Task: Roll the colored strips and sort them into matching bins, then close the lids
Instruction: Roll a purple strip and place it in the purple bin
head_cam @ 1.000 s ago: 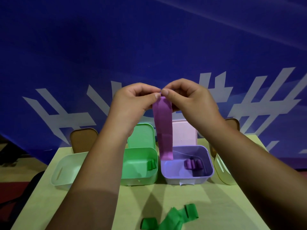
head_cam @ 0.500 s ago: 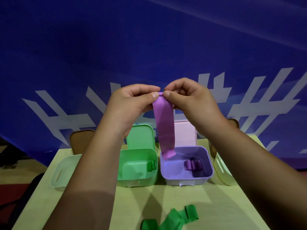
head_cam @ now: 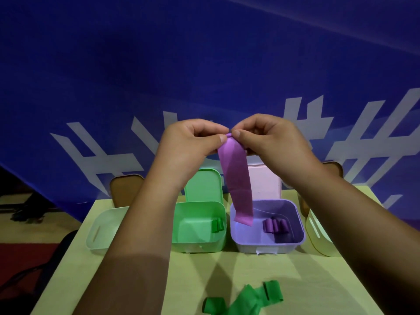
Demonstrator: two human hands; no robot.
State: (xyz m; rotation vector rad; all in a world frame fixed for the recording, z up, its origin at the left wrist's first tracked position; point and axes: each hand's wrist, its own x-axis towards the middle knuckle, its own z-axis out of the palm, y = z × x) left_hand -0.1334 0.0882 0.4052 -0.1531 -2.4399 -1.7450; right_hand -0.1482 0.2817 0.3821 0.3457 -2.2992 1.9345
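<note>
Two hands are up high over the row of bins, and behind them hangs a blue banner [head_cam: 204, 64] with big white strokes. It's lettering of some kind, but I can't read a word of it.

The left hand [head_cam: 188, 144] and right hand [head_cam: 272, 142] both pinch the top edge of the purple strip [head_cam: 236, 178], thumbs against curled fingers, at 12 o'clock above the purple bin [head_cam: 268, 244]. Against a second ago, neither grip has let go. There's now a small rolled lip at the top between the thumbs. The tail hung straight down then; now it slants toward 5 o'clock, its end in front of that bin's 9 o'clock side.

On to the bins, four in a line on the surface [head_cam: 227, 269]. At 9 o'clock is the white bin [head_cam: 106, 230], with a brown lid [head_cam: 125, 189] standing behind it. Next comes the green bin [head_cam: 197, 244], its green lid [head_cam: 203, 185] upright at the back and two green rolls [head_cam: 217, 226] against its 3 o'clock wall. The purple bin has a pale pink lid [head_cam: 264, 183] up behind it and a cluster of purple rolls [head_cam: 275, 226] inside, toward 3 o'clock. At 3 o'clock in the row, the yellow bin [head_cam: 318, 237] is mostly hidden by the right forearm, with a second brown lid [head_cam: 335, 170] behind it.

Down at 6 o'clock, loose green strips [head_cam: 245, 301] lie on the surface, ends curled.
</note>
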